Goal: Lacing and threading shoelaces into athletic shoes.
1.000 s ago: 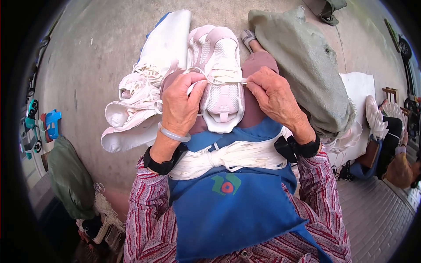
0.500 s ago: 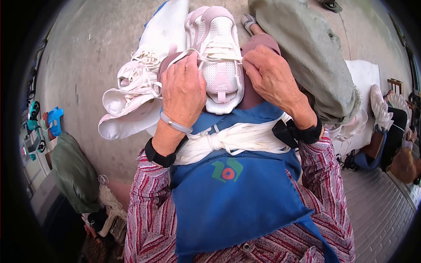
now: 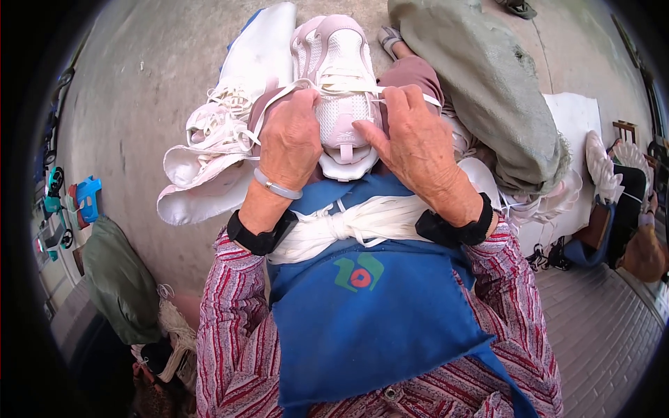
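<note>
A pale pink and white sneaker (image 3: 343,63) lies on my lap between my two hands, its heel toward me. White shoelace (image 3: 346,88) crosses its upper part. My left hand (image 3: 289,139) is closed at the sneaker's left side, pinching one lace end that loops out to the left. On the right side, my right hand (image 3: 421,150) has bent fingers at the other lace end, which trails out past the knuckles. Its thumb is stretched apart over the heel tab. A bundle of white laces (image 3: 341,226), tied in the middle, lies across my blue apron (image 3: 376,320).
More pink and white shoe pieces with laces (image 3: 209,153) are heaped at the left, by a white sheet (image 3: 268,52). A grey-green cloth (image 3: 481,83) spreads at the right. Farther right, another person's hand (image 3: 644,251) shows near other shoes (image 3: 605,167). A blue stool (image 3: 88,198) stands far left.
My right hand has shifted left and its thumb has come over the sneaker's heel. A lace end now shows to the right of that hand. My left hand stays nearly in place.
</note>
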Demonstrator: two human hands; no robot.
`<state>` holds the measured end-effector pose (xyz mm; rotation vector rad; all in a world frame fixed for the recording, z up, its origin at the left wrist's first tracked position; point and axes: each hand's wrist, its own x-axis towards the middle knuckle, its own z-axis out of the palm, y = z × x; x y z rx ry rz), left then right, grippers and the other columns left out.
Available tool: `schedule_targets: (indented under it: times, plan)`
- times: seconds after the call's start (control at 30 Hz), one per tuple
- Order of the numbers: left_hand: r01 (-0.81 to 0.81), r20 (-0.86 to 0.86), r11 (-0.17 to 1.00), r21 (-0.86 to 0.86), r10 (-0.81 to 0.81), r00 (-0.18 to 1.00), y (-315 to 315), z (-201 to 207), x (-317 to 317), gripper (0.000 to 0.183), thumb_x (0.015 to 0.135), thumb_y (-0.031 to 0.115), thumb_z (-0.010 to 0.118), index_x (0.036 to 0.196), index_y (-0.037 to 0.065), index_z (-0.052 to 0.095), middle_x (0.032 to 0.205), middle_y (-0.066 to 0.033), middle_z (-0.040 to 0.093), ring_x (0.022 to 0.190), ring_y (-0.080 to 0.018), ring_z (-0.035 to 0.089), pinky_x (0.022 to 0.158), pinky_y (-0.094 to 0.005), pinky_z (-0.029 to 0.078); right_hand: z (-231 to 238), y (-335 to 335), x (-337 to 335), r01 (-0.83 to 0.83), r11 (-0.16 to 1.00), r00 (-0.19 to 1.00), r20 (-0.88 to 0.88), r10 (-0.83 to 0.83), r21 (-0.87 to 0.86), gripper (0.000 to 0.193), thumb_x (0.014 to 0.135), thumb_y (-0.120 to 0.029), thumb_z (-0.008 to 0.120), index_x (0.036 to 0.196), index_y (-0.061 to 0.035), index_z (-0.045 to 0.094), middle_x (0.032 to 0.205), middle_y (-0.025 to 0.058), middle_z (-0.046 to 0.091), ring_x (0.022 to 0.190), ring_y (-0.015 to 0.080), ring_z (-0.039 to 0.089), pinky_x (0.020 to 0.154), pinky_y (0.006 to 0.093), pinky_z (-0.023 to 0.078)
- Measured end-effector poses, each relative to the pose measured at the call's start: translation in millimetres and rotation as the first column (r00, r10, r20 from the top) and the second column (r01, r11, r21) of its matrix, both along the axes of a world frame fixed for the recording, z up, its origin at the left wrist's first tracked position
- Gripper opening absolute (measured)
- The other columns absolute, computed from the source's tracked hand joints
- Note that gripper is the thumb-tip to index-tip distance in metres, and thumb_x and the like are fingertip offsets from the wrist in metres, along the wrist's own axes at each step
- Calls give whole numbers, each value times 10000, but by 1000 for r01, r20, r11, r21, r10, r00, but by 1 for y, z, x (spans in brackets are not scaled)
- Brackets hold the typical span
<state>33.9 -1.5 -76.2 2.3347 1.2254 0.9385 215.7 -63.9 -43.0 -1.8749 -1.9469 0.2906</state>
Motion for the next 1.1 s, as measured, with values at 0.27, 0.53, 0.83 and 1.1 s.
schedule_targets:
  times: [0.27,0.53,0.83,1.1]
  plan:
    - [97,-256,994,55,-80,963,6,9,5,253,803,7,558,1042,79,594,864,-132,628,753,-296,627,698,-394,496,-19,5,-3,33,999,996,-79,-30,41,234,830,-178,632,913,18,536,909,181,523,706,345,626,581,417,527]
    - [131,-141,965,228,-100,985,11,20,8,163,728,-29,671,872,31,624,935,-116,572,824,-273,586,680,-388,471,-17,0,-5,41,997,991,-126,-34,58,206,832,-137,613,953,17,549,906,183,520,717,380,611,614,429,515]
    - [316,139,919,-234,-290,947,-64,35,-3,172,781,-72,638,917,12,574,927,-126,600,823,-277,625,693,-322,505,-12,-3,2,58,992,972,-233,-31,113,189,835,-94,608,1018,-50,588,953,130,584,782,316,623,673,393,508]
    - [357,332,812,-463,-214,919,-47,27,-9,234,829,-84,574,1027,40,573,951,-107,620,845,-214,635,734,-285,510,6,13,-4,-122,992,940,320,119,-10,290,780,-138,666,1066,-117,622,955,83,570,740,243,653,613,317,527]
